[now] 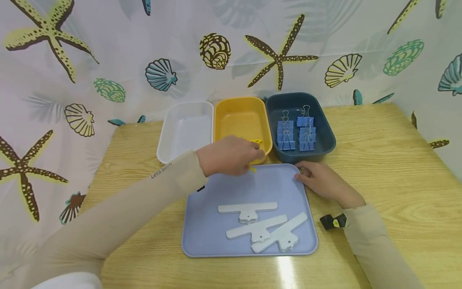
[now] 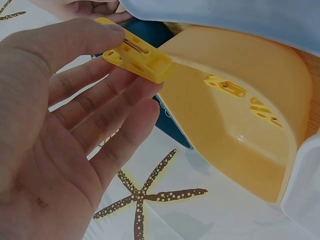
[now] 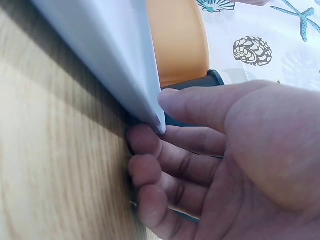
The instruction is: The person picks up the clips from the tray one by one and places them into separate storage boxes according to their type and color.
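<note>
My left hand (image 1: 234, 154) is over the front of the yellow bin (image 1: 240, 100). It pinches a yellow plastic clothespin (image 2: 145, 56) between thumb and fingers, seen closely in the left wrist view. More yellow clothespins (image 2: 227, 86) lie inside that bin. My right hand (image 1: 323, 182) grips the far right corner of the pale blue tray (image 1: 260, 184), with the thumb at its rim and curled fingers against its outside and underside. Three white bag clips (image 1: 257, 229) lie on the tray's near half, two of them touching or overlapping.
A white bin (image 1: 185, 105) adjoins the yellow bin on the left. On its right, a dark blue bin (image 1: 326, 132) holds several blue binder clips (image 1: 286, 134). All stand on a wooden table (image 1: 390, 168) before a patterned cloth (image 1: 231, 52).
</note>
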Motion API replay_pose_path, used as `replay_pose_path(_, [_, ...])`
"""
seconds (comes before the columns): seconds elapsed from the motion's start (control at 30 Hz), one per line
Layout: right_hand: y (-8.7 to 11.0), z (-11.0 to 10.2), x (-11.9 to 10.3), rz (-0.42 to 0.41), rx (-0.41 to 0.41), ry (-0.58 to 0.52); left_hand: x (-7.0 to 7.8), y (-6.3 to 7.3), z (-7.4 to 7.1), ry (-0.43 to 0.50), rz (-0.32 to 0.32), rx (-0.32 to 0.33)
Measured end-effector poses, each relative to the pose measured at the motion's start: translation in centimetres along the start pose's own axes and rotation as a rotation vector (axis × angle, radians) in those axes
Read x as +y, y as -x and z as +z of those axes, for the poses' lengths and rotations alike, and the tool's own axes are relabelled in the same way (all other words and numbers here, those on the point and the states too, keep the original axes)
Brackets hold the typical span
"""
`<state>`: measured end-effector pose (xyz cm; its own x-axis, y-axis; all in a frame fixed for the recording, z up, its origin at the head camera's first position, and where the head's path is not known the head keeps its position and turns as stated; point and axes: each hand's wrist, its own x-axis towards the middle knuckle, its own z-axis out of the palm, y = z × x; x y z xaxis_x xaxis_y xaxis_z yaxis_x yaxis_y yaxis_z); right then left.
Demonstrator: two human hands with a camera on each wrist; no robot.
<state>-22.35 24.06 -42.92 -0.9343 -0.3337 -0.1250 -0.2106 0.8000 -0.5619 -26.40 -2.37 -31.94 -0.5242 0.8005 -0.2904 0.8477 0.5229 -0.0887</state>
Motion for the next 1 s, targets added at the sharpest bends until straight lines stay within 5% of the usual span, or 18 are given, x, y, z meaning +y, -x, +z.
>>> replay_pose_path(0.63, [0.1,-0.1,-0.3,0.012,-0.012,-0.012,-1.6,-0.5,-0.1,0.05,-0.025,0.08])
replay_pose_path(1.0, [0.0,0.0,-0.1,0.002,-0.004,0.001,-2.6,-1.8,-0.1,0.083,-0.058,0.038])
